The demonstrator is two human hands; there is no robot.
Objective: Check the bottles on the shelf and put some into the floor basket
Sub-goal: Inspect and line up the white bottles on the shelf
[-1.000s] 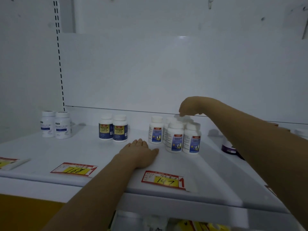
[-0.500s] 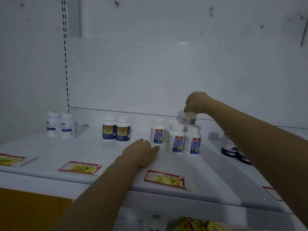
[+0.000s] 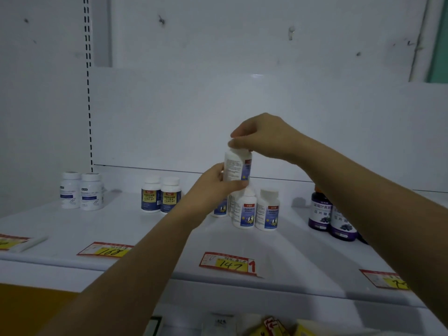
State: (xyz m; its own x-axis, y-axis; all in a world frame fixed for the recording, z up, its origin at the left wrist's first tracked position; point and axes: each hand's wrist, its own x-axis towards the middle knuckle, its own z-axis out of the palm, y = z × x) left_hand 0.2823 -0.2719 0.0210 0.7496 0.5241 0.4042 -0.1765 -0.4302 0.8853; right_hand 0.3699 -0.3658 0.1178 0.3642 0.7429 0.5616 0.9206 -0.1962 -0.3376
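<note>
With fingers (image 3: pixel 238 141) of the right hand (image 3: pixel 264 137) curled down over the cap, pinching a white bottle (image 3: pixel 238 167) upright from above. With the left hand (image 3: pixel 213 185) wrapped round its lower body, thumb and fingers closed at the base. Held in the air above and behind the 147 price tag (image 3: pixel 228 263), just over the bottle cluster (image 3: pixel 257 212) standing on the shelf (image 3: pixel 157 234) behind that tag.

Gripped at both ends, probably to steady it and bring the label up to the eyes for checking. Side panel of print facing the camera, too small to read. Looks like the checking step, with nothing yet decided for the floor basket. No basket in view; presumably somewhere below the tag, out of frame.

Behind the tag, only the cluster close under the held bottle, so worth drawing it toward the tag before lowering, to spare those caps a knock. Left of the tag, a blue-and-yellow pair (image 3: pixel 161 197) and, farther left, a white pair (image 3: pixel 81 190), both well apart from the hands. Right of the tag, dark purple bottles (image 3: pixel 332 217), near the right forearm. In front of the tag, the front lip (image 3: pixel 194 277), then a drop to a lower level with yellow packs (image 3: pixel 274 326) partly showing. Open air above the tag, up to the white back panel (image 3: pixel 218 105).
</note>
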